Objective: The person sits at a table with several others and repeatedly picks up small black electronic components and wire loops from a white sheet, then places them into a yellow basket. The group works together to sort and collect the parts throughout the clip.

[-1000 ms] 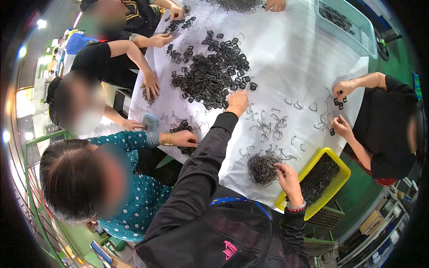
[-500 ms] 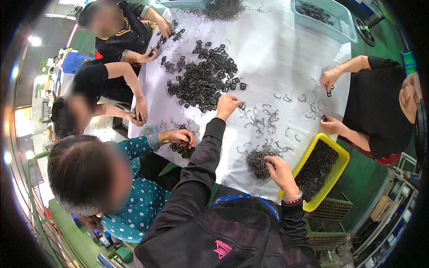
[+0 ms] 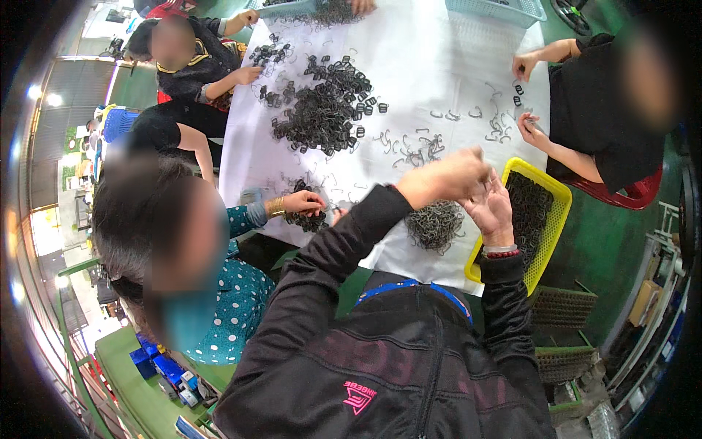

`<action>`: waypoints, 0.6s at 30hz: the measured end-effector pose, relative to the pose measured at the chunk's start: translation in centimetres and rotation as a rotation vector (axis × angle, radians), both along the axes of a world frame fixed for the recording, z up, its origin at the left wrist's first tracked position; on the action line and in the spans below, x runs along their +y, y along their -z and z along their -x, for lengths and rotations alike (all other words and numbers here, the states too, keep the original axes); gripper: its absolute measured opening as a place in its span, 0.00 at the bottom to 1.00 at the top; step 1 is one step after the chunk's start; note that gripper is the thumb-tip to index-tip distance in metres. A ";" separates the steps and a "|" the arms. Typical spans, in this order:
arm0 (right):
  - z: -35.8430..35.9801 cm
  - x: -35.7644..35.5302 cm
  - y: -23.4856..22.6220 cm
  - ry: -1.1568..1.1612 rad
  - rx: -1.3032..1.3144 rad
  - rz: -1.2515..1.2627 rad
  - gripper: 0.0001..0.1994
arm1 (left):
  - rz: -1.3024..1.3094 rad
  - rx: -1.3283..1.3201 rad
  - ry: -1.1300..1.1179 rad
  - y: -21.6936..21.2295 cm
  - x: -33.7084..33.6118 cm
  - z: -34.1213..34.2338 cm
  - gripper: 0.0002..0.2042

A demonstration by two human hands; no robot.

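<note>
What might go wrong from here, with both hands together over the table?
The wearer's left hand and right hand meet near a pile of wire hooks: a small part dropped there might get lost in the tangle.
The yellow basket stands at the edge of the white table, close by the right sleeve: a bump might spill it.

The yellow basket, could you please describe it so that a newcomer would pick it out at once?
Find the white-covered table and go to its near right edge. There, just right of the person's right hand, is a rectangular yellow basket holding many small dark pieces. Its bright yellow sets it apart from the light blue baskets at the table's far end.
</note>
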State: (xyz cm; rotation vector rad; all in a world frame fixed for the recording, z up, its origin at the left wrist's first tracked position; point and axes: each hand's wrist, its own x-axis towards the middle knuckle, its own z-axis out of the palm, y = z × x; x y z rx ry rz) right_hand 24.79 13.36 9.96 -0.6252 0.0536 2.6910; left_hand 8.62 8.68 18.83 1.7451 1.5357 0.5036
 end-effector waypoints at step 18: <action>-19.9 -3.2 4.4 -0.670 -1.701 -1.208 0.27 | 0.319 0.010 -0.938 22.6 -18.8 0.9 0.45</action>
